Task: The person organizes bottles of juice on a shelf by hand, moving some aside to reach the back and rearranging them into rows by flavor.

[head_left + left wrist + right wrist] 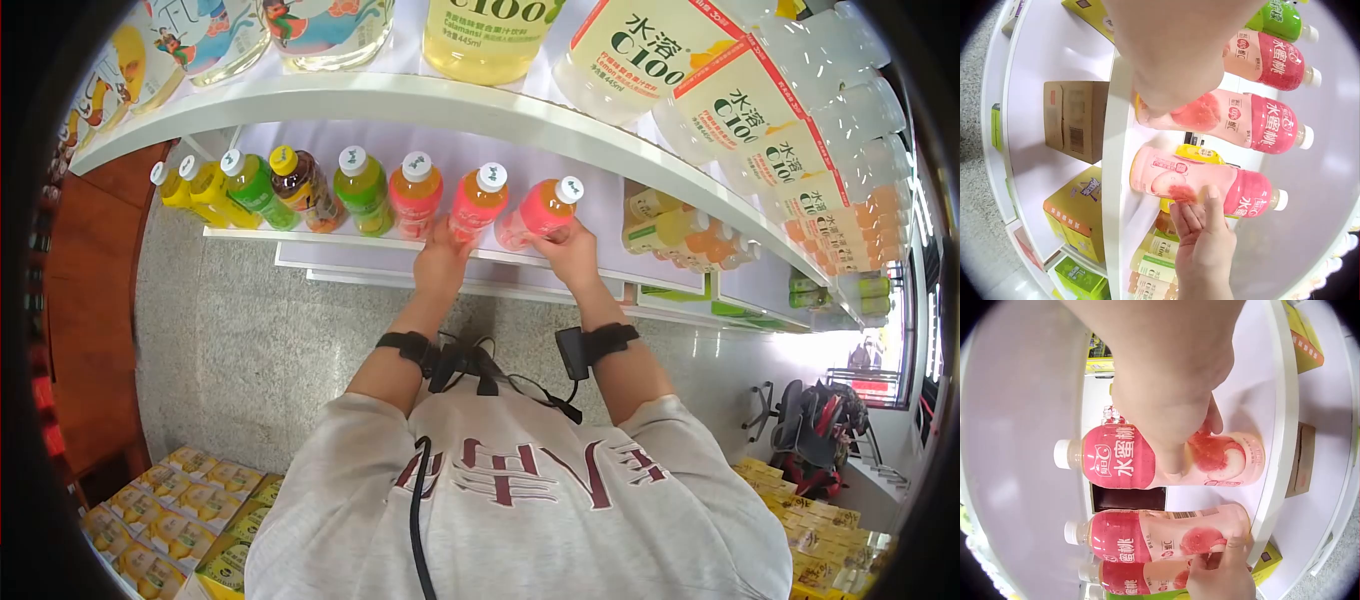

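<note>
My right hand (570,255) grips the rightmost pink peach drink bottle (545,208) round its lower half; in the left wrist view its thumb lies along the label, with the other fingers (1186,219) at the bottle's side. That bottle leans slightly in the head view, its white cap tipped to the right. Just left of it, a second peach bottle (480,200) stands near the shelf's front edge. My left hand (440,262) holds this one low down, its fingers (1213,559) by the base. A third peach bottle (415,190) stands close on the left.
More bottles continue the row leftward, including a green one (360,190) and a dark yellow-capped one (300,185). An upper shelf (400,95) with large bottles overhangs the row. Packed bottles (680,225) stand to the right. Cartons (1075,119) sit on the shelf below.
</note>
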Tool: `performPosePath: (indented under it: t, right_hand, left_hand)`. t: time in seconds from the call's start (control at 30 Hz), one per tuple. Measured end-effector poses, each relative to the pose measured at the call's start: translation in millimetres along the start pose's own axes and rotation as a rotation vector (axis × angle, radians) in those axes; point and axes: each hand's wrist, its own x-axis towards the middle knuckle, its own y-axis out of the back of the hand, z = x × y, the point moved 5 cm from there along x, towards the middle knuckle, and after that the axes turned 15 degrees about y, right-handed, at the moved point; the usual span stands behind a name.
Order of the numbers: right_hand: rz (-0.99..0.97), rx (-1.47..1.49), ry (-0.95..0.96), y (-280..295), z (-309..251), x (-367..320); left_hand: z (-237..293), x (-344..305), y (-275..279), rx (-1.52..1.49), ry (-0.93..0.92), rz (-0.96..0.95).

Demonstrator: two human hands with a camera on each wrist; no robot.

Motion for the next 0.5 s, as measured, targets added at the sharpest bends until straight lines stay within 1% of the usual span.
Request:
performPosePath:
  t: [0.1,0.2,0.3,0.5]
  right_hand:
    - [-0.025,0.081,0.023,-3.9,4.9,-1.7]
    - [-0.059,0.081,-0.009,-4.5,2.4,-3.6]
    - [-0.067,0.094,0.009,-4.0,12.7,-4.0]
    - [-0.084,0.112,0.017,-5.8,15.8,-3.9]
  left_hand:
    - [-1.2,-0.1,-0.6,-0.013,-0.047,0.025]
    - [-1.7,0.8,-2.2,0.013,-0.028,-0.002]
    - [-1.0,-0.7,-1.0,0.018,-0.008,-0.038]
    - [-1.8,-1.3,1.8,-0.012,-0.06,-0.024]
